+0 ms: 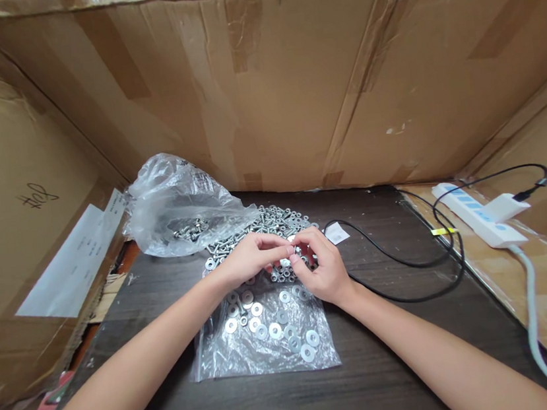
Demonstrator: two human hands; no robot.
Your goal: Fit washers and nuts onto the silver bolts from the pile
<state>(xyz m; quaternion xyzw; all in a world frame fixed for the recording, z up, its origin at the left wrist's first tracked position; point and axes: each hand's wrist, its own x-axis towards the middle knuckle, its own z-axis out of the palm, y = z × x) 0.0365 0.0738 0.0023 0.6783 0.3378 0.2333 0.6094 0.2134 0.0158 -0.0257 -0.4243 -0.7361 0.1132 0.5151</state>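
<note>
Pinching hand: I see the right hand (325, 268) with thumb and forefinger bent around a small metal piece (298, 250), apparently nipping it between their tips.
Other hand: the left hand (253, 259) has thumb and forefinger nearly pressed together, tips right at the right hand's; I cannot tell whether they grip the piece too.
Metal piece: it sits at the meeting fingertips, above a heap of bolts and nuts (275, 218); it is too small and covered for me to name its kind.
Handling: I judge it light, rigid and tough, yet slick and easy to drop into the heap.
Hold: I would pinch its outer sides with thumb and forefinger pads, leaving the end clear.
Washers: loose washers (304, 354) lie flat at a clear bag (213, 362), nearer me; inside or on top, I cannot tell.
Right side: a black cable (405, 262) loops across the dark table (391, 350).
</note>
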